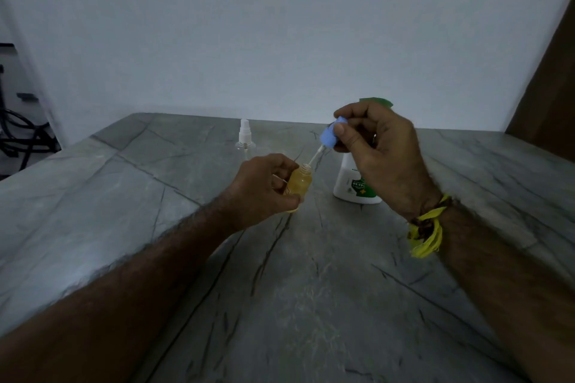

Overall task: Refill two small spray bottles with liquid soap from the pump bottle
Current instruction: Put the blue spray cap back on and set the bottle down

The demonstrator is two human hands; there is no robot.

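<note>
Head view: pump bottle (348,183) behind right hand (382,155).

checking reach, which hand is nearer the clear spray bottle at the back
Left. The left hand, gripping the yellow bottle, sits just in front of the clear spray bottle; the right hand is farther off to its right.

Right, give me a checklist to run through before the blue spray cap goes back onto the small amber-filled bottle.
1. Left hand grips the small amber-filled bottle: ok.
2. Right hand pinches the blue spray cap: ok.
3. The cap's white dip tube has its tip at the bottle's open neck: ok.
4. Bottle upright: not ok, it tilts slightly.
5. Fill level leaves room for the tube: cannot tell.
6. Clear spray bottle with white cap and white pump bottle stand apart on the grey stone table: ok.
</note>
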